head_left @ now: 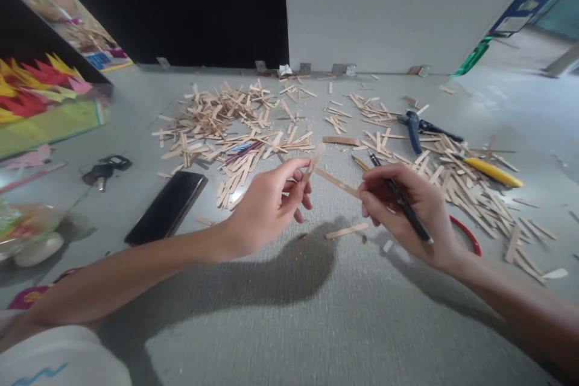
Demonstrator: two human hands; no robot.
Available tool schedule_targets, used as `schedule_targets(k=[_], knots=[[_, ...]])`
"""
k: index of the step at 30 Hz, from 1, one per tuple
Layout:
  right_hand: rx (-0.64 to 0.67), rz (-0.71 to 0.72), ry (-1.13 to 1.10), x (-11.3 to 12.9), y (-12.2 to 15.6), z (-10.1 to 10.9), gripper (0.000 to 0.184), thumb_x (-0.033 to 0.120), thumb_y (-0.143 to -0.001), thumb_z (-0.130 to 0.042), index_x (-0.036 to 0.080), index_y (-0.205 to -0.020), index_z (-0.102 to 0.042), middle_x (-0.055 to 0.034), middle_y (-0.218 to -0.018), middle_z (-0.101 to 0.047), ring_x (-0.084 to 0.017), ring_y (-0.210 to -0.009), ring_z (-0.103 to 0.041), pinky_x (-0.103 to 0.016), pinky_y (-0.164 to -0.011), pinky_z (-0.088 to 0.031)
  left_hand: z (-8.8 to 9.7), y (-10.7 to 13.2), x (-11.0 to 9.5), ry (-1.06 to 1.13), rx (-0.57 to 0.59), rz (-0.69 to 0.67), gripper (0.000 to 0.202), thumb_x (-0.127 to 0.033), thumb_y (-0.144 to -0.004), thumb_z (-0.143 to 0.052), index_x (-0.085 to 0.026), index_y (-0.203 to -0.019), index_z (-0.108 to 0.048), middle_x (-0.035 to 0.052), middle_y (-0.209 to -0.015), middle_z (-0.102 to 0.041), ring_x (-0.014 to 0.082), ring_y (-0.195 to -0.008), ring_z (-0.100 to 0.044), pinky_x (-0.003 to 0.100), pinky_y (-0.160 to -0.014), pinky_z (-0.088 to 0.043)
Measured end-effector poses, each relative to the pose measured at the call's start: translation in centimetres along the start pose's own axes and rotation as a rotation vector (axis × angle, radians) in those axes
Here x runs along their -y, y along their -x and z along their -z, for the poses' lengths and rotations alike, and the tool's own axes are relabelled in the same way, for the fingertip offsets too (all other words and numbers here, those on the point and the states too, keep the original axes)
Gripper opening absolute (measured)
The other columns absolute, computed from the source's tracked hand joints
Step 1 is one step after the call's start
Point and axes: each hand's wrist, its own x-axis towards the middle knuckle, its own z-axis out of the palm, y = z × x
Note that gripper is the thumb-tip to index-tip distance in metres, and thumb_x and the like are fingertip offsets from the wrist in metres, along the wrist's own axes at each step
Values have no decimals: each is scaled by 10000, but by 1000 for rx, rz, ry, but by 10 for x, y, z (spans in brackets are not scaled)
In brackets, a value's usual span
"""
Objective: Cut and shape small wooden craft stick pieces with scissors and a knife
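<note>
Between its thumb and fingers, my left hand pinches a short, pale wooden craft stick that points up and away. My right hand is closed around a black pen, whose tip points away to the left. The fingertips of that hand also grip the end of a longer craft stick. Its far end reaches close to my left fingers; whether it touches them I cannot tell. A loose craft stick lies on the table just below, between both hands.
Many craft sticks are strewn across the grey table. A dark phone and keys lie left. Blue-handled pliers and a yellow-handled tool lie right. A black-and-white hinged panel stands behind.
</note>
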Motion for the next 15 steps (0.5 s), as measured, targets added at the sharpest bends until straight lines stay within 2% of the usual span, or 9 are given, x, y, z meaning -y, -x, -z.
schedule_targets(k=[4,11,15], knots=[[-2,18,33,8,3,0,131,164,-921,-713,251,-1009,-669,38,-714,-676,-116,-518,-599,-223,-454,-470,-3,4,0,-28,54,-46,232,-233,-1086,-500,-186,-1283,-614,44,-898,-692,169,-765,-756,222,-580,-679],[19,42,72,7,6,0,122,172,-933,-701,246,-1024,-666,19,-762,-710,-140,-593,-663,-239,-534,-551,-9,8,8,-145,82,-233,266,-178,-1089,-497,-195,-1347,-557,27,-941,-728,129,-746,-754,201,-627,-651],[-4,37,90,7,6,1,133,179,-934,-705,253,-1037,-666,2,-791,-733,-154,-604,-679,-252,-528,-559,-9,9,9,-121,57,-203,307,-209,-1103,-503,-198,-1408,-529,36,-968,-723,133,-755,-759,194,-614,-653]])
